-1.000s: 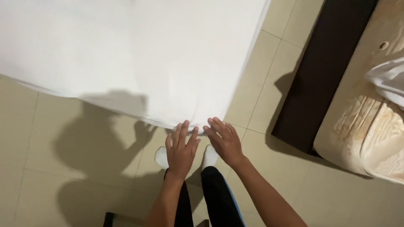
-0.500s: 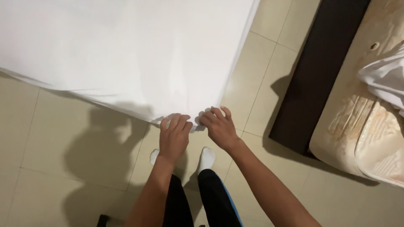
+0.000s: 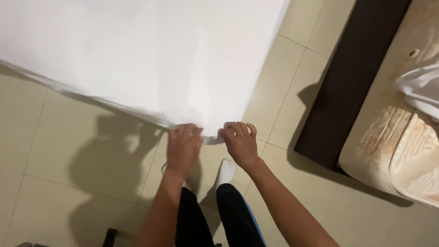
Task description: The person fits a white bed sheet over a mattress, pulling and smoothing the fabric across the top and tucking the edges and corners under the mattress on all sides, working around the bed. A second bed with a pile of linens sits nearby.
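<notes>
A large white sheet [image 3: 137, 55] lies spread over the tiled floor, filling the upper left of the view. Its near corner sits right in front of me. My left hand [image 3: 183, 146] has its fingers curled on the sheet's near edge. My right hand [image 3: 240, 142] grips the same corner just to the right, thumb side tucked into the fabric. Both hands are close together, a hand's width apart. My legs in dark trousers and a white sock [image 3: 225, 171] stand below the hands.
A dark wooden bed frame [image 3: 352, 82] runs along the right, with a beige mattress [image 3: 398, 142] and a bundle of white cloth [image 3: 423, 93] on it. Beige floor tiles [image 3: 68, 174] surround the sheet. My shadow falls on the tiles at the left.
My hands went from lying flat with fingers spread on the sheet's corner to closed fingers gripping its edge. The view shifted slightly, and the sheet's corner is pinched up.
</notes>
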